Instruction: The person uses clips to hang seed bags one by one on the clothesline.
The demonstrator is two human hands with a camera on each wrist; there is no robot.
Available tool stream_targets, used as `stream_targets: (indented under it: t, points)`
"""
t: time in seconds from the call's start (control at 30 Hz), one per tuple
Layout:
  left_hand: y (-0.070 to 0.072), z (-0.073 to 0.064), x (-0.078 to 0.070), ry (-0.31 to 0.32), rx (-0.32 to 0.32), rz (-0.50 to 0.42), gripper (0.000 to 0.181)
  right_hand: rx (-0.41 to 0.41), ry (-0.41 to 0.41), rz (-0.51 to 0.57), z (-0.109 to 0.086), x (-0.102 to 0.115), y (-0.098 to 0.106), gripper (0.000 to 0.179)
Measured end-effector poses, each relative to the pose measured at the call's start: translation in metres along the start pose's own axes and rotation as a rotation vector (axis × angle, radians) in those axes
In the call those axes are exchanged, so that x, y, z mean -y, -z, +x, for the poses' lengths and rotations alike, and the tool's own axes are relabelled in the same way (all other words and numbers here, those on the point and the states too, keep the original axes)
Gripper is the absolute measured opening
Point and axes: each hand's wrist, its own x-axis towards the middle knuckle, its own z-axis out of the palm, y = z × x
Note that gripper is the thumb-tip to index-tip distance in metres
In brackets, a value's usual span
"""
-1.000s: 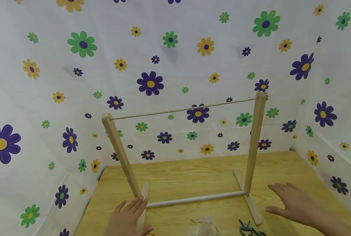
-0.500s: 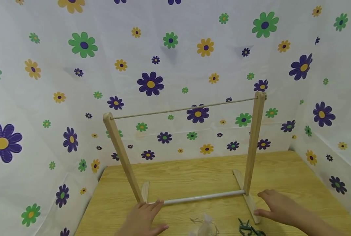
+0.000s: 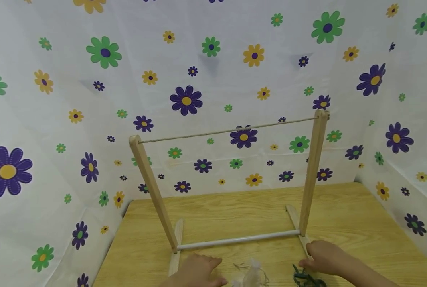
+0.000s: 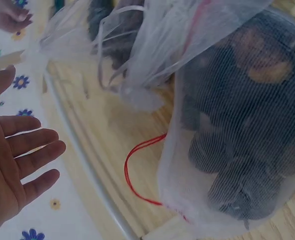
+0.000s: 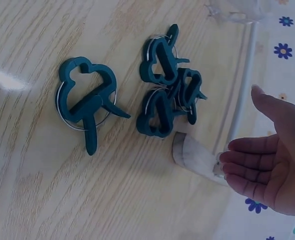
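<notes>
Left wrist view: nearest you, on the palm side of your left hand (image 4: pixel 17 170), sits a full mesh bag (image 4: pixel 232 170), its red drawstring (image 4: pixel 127 172) looped loosely out toward your fingers; a fingertip could hook that loop and drag the whole bag along. That hand is empty, its fingers straight and parted. A sheer pouch (image 3: pixel 252 275) with loose ties lies between your hands, and a sideways sweep of either could snag those ties. Just on the near side of your right hand (image 5: pixel 275 165), which holds nothing, its fingers relaxed, lie the green clips (image 5: pixel 89 106): one apart, three bunched together. Pick one from that bunch and its handles may pull the others with it, since they seem to overlap. Your right fingertips are close to the right foot (image 5: pixel 197 156) of the wooden rack; I cannot tell whether they touch, but a knock there might shift the frame. Beyond both hands run the white rod (image 3: pixel 238 240) and, farther up between the posts, the thin string (image 3: pixel 231 130), which would probably sag if weight were hung unevenly.
</notes>
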Motion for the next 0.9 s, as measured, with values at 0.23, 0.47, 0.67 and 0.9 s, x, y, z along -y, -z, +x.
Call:
stream_targets:
  t: [0.23, 0.47, 0.67, 0.9]
  points:
    - [-0.013, 0.016, -0.014, -0.028, 0.046, 0.052, 0.054, 0.052, -0.13, 0.074, 0.011, 0.007, -0.013, 0.042]
    - [-0.013, 0.034, -0.027, 0.096, 0.202, -0.211, 0.054, 0.087, -0.229, 0.059, 0.02, 0.015, -0.018, 0.043]
    - [-0.011, 0.047, -0.034, 0.158, 0.316, -0.376, 0.051, 0.126, -0.304, -0.002, 0.031, 0.017, -0.021, 0.044]
    - [-0.012, 0.061, -0.043, 0.175, 0.345, -0.405, 0.048, 0.106, -0.336, -0.039, 0.038, 0.023, -0.03, 0.046]
